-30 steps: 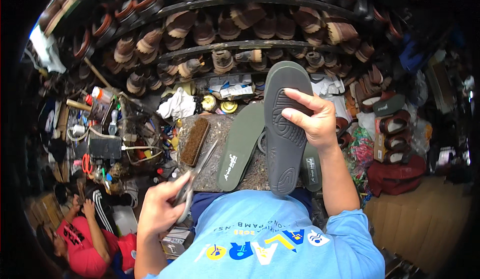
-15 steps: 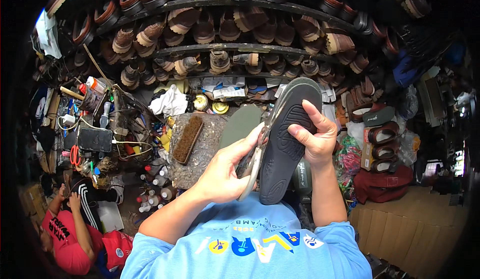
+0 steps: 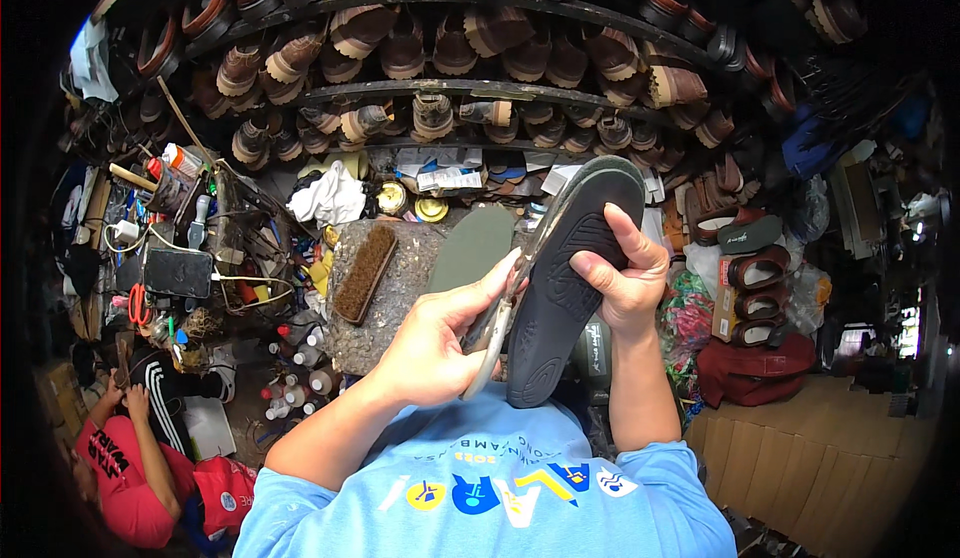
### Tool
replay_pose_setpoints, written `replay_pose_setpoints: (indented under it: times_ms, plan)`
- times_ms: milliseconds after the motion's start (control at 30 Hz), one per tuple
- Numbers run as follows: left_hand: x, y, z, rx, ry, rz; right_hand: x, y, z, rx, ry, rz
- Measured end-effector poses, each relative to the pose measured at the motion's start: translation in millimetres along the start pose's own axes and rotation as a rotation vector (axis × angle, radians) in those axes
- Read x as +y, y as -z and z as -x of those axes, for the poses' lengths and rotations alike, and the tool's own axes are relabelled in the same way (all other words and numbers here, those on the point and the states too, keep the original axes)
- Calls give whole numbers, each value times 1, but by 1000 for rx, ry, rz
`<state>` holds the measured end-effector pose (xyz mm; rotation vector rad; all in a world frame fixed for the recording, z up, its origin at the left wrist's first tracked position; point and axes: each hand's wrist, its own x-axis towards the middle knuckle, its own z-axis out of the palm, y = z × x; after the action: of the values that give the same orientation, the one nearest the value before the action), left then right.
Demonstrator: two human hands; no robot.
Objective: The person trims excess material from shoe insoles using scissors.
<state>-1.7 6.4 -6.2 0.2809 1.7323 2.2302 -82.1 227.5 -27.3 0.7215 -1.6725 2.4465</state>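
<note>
In front of my chest, both hands hold a black shoe sole (image 3: 548, 323) upright, its grooved underside toward me. My right hand (image 3: 630, 283) grips its right side, thumb and fingertips on the grooves. My left hand (image 3: 440, 333) is closed round a pale-rimmed sole piece (image 3: 490, 343) along the left side; whether that is joined to the black sole I cannot tell. Behind them a flat green insole (image 3: 475, 243) lies on a rough stone slab (image 3: 400, 278), partly hidden by my left hand. A brown-bristled brush (image 3: 365, 273) rests on the slab, left of the insole.
Racks of brown shoes (image 3: 405, 46) line the back. Polish tins (image 3: 431, 209) and a white cloth (image 3: 330, 196) sit behind the slab. Left are red-handled scissors (image 3: 139, 304), bottles (image 3: 300, 383) and a seated person in red (image 3: 130, 468). Cardboard (image 3: 800, 458) lies at right.
My view has shifted slightly. The black sole and the pale-rimmed piece stay in my hands, with nearly the same grip and tilt.
</note>
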Motion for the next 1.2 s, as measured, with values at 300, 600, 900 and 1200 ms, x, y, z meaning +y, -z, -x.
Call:
replay_pose_setpoints:
  times_ms: [300, 600, 900, 1200]
  plan:
    - [-1, 2, -2, 36, 39, -74, 0, -2, -2, 0, -1, 10]
    - [-8, 2, -3, 75, 53, -32, -1, -2, -5, -24, 3, 136]
    - [-14, 15, -13, 63, -48, -211, -6, -4, -11, -84, -60, 83]
    - [-1, 8, -15, 98, -12, -92, -3, 4, -7, -64, -128, 75]
